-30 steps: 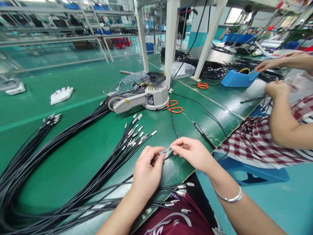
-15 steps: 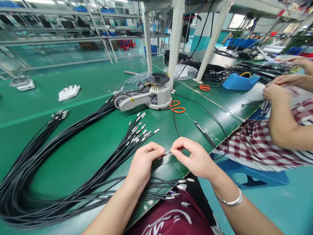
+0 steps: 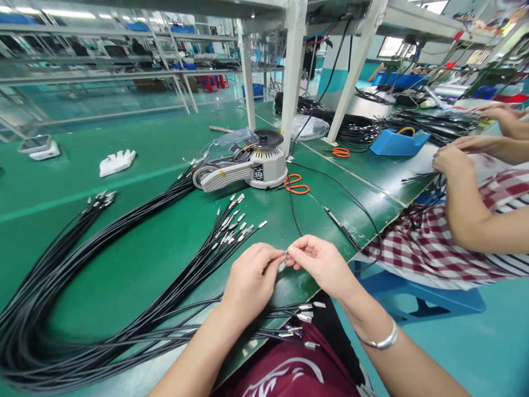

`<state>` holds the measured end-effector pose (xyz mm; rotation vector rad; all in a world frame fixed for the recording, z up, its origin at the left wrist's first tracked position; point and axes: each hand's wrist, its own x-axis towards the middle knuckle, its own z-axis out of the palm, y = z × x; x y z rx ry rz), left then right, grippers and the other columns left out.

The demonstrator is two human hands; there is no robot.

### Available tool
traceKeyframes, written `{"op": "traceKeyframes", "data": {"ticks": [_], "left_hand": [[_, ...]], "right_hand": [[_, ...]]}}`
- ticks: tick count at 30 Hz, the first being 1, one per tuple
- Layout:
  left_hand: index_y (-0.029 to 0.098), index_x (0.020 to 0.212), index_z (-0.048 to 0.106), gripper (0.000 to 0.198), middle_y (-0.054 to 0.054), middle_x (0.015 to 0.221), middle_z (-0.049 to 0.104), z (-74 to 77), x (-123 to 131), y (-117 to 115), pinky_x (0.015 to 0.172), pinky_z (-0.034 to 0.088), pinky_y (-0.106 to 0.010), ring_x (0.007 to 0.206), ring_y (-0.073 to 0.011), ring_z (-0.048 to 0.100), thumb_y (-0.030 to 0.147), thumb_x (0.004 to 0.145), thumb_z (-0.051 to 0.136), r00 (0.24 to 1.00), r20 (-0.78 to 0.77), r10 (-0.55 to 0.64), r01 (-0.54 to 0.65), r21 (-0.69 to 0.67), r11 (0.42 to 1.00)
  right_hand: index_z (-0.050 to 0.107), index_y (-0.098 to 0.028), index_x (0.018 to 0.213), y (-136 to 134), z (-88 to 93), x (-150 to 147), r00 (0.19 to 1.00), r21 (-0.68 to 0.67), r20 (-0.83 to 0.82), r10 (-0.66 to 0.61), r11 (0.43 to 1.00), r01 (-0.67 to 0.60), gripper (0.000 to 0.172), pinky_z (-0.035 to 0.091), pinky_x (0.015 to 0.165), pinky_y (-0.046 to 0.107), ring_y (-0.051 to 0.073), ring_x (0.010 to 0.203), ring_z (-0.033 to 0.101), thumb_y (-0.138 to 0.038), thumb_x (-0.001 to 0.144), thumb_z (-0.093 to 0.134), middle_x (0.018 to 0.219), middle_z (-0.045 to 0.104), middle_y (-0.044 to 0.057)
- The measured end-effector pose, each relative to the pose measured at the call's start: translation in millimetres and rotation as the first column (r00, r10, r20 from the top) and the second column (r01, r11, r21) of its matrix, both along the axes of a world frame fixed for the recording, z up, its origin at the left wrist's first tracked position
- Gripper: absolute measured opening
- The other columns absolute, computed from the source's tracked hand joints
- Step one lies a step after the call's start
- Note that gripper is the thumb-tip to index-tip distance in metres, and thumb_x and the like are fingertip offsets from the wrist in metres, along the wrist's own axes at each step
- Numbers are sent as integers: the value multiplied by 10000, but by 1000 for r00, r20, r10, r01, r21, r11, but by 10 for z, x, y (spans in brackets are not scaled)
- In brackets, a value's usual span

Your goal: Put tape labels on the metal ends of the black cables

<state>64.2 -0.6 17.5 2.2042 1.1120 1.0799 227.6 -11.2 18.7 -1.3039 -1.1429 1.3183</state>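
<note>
My left hand (image 3: 253, 280) is closed in a pinch on a thin dark cable end, and my right hand (image 3: 321, 266) pinches the same small piece from the other side. Fingertips almost meet and hide most of it; a small metallic bit (image 3: 286, 253) shows between them. Under my left wrist lie black cables with silver metal terminals (image 3: 306, 316) at the table edge. A big curved bundle of black cables (image 3: 95, 242) spreads to the left, with more silver terminals (image 3: 227, 234) just beyond my left hand.
A grey-white tape dispenser (image 3: 264, 165) stands ahead, orange-handled scissors (image 3: 298, 186) beside it. A cutter knife (image 3: 342, 228) lies right of my hands. A white glove (image 3: 117, 163) is at left. A co-worker's hands (image 3: 454, 154) work at right, near a blue holder (image 3: 399, 142).
My hands have drawn closer together, and the fingertips now nearly touch over the small piece. The left hand has shifted slightly right. The view has turned slightly.
</note>
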Motion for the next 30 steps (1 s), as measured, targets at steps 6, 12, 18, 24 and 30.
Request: {"op": "traceKeyframes", "data": {"ticks": [6,12,18,24,30], "left_hand": [[197,897,635,169,-24,936,669,186,-279,103,822,462,-284,869,-153,608,309,869,512,983,-158,91,-112,-131,985],[240,946,663,195,6,973,684,227,-342,31,842,455,-277,904,-160,614,327,855,514,956,-288,-49,-75,-404,912],[211,870,649,191,-2,881,684,204,-197,6,755,463,-266,812,-156,611,297,860,478,975,-222,-29,-93,-518,851],[219,1010,667,234,-17,901,695,155,79,61,766,474,-250,811,-154,618,276,843,514,998,-64,-5,-24,-434,900],[247,889,724,229,-14,745,703,-59,-20,211,639,531,-244,677,-163,645,322,850,512,976,50,210,-188,-281,941]], "right_hand": [[626,-134,725,50,-12,72,994,-105,-77,-73,992,65,293,462,596,260,125,590,606,-412,675,703,672,682,43],[658,-148,756,50,-49,101,997,-57,55,-51,997,54,250,432,617,259,130,624,565,-395,717,670,664,649,20],[651,-141,775,55,-95,123,999,-60,38,-1,998,3,242,425,622,250,126,628,552,-381,748,643,663,629,17],[643,-138,759,65,-102,65,999,-37,37,11,999,-10,211,423,604,248,121,593,543,-348,760,628,612,611,1],[682,-130,754,599,117,219,999,52,-12,-35,998,36,221,449,603,239,140,669,605,-348,748,652,734,685,48]]}}
